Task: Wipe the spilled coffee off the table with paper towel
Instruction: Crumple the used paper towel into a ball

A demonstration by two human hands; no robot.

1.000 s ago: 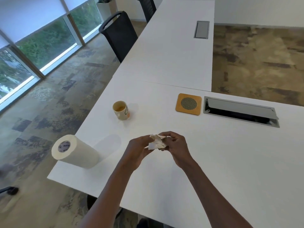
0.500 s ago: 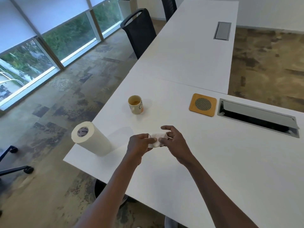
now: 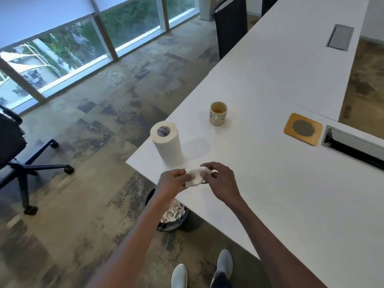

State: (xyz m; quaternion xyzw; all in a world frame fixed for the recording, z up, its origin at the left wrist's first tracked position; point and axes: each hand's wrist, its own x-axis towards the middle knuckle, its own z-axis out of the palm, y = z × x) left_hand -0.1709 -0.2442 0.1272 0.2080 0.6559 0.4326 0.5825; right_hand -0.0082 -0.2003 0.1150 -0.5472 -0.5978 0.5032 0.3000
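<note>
Long white table [image 3: 291,183] with a second white table [image 3: 291,48] butted end-on beyond it, each with a grey cable hatch [image 3: 340,37]. Mottled grey-brown carpet tiles [image 3: 93,121]. Floor-to-ceiling windows [image 3: 68,44] on the left, blinds half down, greenery outside, daylight in. Black office chair [image 3: 12,146] on castors at left, dark chair [image 3: 230,23] by the far table.

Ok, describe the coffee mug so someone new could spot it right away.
On the white table, look near the left edge, just beyond the upright paper towel roll. The mug is short and cream-coloured with coffee inside, the only cup there; the wooden coaster lies flat to its right.
</note>
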